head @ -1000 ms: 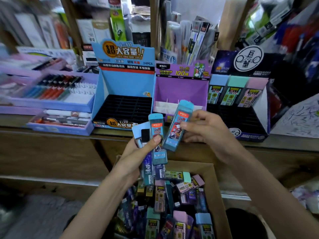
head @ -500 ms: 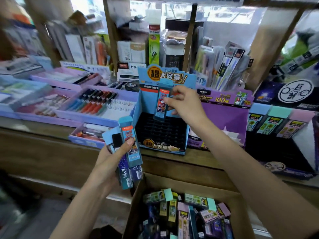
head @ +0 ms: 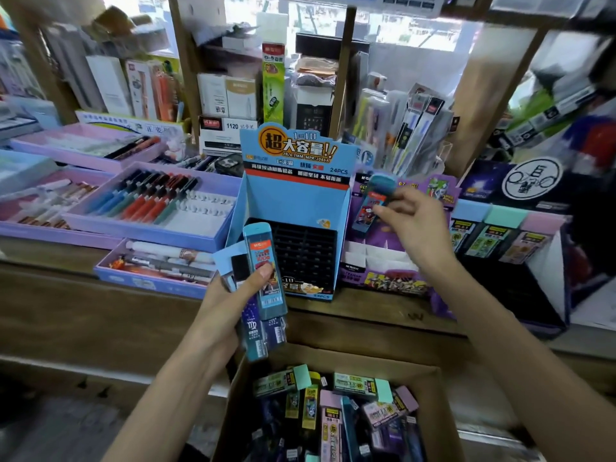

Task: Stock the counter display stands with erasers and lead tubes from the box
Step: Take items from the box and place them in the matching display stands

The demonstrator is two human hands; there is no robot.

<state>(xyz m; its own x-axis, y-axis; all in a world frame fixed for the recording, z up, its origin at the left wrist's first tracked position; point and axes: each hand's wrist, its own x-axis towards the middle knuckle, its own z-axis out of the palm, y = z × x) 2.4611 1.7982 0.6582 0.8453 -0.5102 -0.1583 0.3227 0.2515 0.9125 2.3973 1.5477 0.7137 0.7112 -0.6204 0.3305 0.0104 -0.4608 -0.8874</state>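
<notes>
My left hand (head: 230, 305) grips a bundle of blue lead tubes (head: 263, 288) upright in front of the blue display stand (head: 293, 181), whose black slotted tray (head: 306, 251) holds nothing. My right hand (head: 413, 225) pinches one blue lead tube (head: 371, 201) by its top, over the purple display stand (head: 376, 261) to the right of the blue one. A cardboard box (head: 430, 405) below my hands is full of erasers and lead tubes (head: 333, 415). At the far right a dark stand (head: 520, 288) carries three pastel erasers (head: 496, 235) along its back row.
Purple trays of pens (head: 146, 201) lie on the wooden counter (head: 83, 291) to the left. Shelves behind hold boxed stationery (head: 233, 98) and hanging pen packs (head: 413, 128). A wooden post (head: 343, 71) rises behind the blue stand.
My right hand carried its single tube up from the box to the blue stand, then rightward over the purple stand. My left hand rose with its bundle. The view tilted up.
</notes>
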